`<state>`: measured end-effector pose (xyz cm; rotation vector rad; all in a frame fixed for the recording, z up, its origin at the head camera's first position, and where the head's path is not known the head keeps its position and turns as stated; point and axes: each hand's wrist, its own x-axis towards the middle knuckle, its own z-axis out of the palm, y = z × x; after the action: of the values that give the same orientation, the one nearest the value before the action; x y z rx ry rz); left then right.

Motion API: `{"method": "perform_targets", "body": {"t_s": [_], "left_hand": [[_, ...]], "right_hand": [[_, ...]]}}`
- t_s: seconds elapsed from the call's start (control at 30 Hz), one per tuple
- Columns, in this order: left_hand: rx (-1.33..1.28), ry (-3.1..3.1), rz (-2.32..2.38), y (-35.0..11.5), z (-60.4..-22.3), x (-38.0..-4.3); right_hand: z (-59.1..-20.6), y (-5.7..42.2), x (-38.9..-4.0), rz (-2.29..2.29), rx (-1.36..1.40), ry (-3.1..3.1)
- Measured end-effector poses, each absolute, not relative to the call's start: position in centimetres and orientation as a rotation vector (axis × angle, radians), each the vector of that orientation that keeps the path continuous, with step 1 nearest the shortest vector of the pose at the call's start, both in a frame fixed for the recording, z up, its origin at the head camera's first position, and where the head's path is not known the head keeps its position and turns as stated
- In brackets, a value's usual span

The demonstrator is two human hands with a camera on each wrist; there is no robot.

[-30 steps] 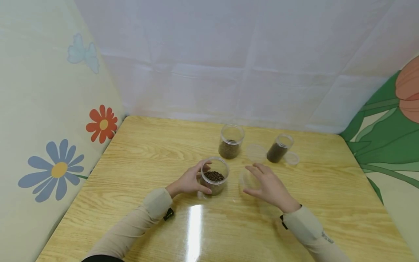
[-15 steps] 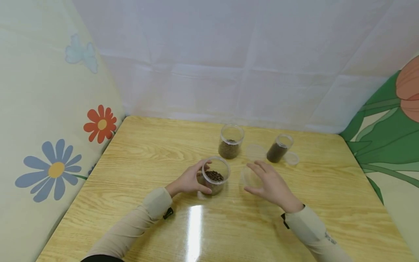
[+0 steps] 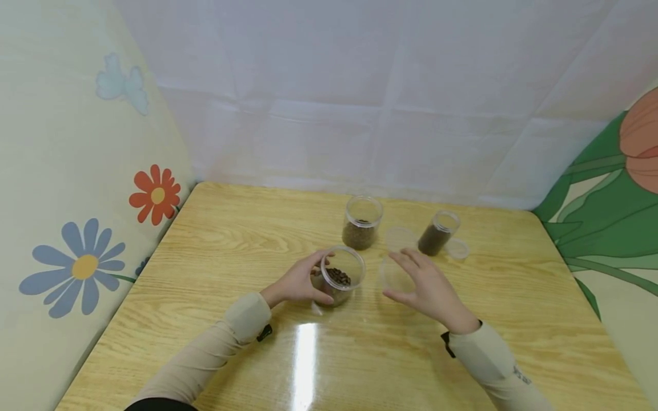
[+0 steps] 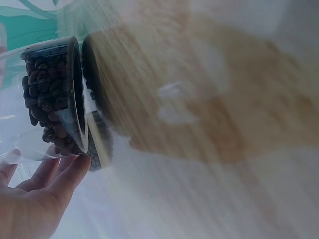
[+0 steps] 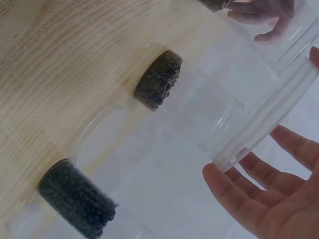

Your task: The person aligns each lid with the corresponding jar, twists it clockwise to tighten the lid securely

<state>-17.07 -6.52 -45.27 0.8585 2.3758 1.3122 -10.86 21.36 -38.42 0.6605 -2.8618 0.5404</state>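
My left hand [image 3: 298,281] grips a clear jar [image 3: 340,291] from its left side. Dark coffee beans [image 4: 47,97] lie in the bottom of it, and its rim leans slightly to the right. In the left wrist view the jar's base stands off the table, with a reflection beside it. My right hand [image 3: 430,290] holds a clear round lid [image 5: 271,117] by its edge, fingers and thumb spread around the rim. The lid is faint in the head view, apart from the jar and to its right.
Behind stands another lidless jar with beans [image 3: 361,231]. A narrower, fuller jar [image 3: 437,235] is to its right. Between them lies a clear lid [image 3: 401,237], with a smaller lid [image 3: 457,249] beside the narrow jar. The wooden table [image 3: 247,222] meets a white cloth backdrop [image 3: 308,137].
The jar in my left hand has shifted slightly right and leans a little more that way. My right hand, with the lid, has moved only slightly.
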Motion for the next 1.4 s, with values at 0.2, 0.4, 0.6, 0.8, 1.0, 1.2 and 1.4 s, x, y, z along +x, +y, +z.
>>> {"method": "perform_targets", "body": {"t_s": [0.2,0.4,0.6,0.8,1.0,1.2,1.4], "left_hand": [[0.861,2.406,1.293,-6.5,-45.4,-17.1],[0.876,2.422,1.278,-6.3,-45.3,-17.0],[0.932,2.433,1.267,-6.2,-45.3,-17.0],[0.964,2.447,1.250,-6.1,-45.1,-16.9],[0.969,2.470,1.232,-6.2,-45.1,-16.9],[0.984,2.488,1.217,-6.3,-44.9,-16.8],[0.991,2.491,1.220,-6.3,-44.6,-16.8]], "right_hand": [[-38.0,21.1,-10.7,0.562,0.655,-2.864],[-37.6,20.9,-10.6,0.567,0.651,-2.861],[-37.5,20.7,-10.6,0.586,0.683,-2.818],[-37.1,20.2,-10.6,0.606,0.725,-2.764],[-36.7,19.6,-10.6,0.638,0.737,-2.765],[-36.4,18.8,-10.7,0.665,0.756,-2.750],[-36.3,18.3,-10.8,0.660,0.786,-2.715]]}}
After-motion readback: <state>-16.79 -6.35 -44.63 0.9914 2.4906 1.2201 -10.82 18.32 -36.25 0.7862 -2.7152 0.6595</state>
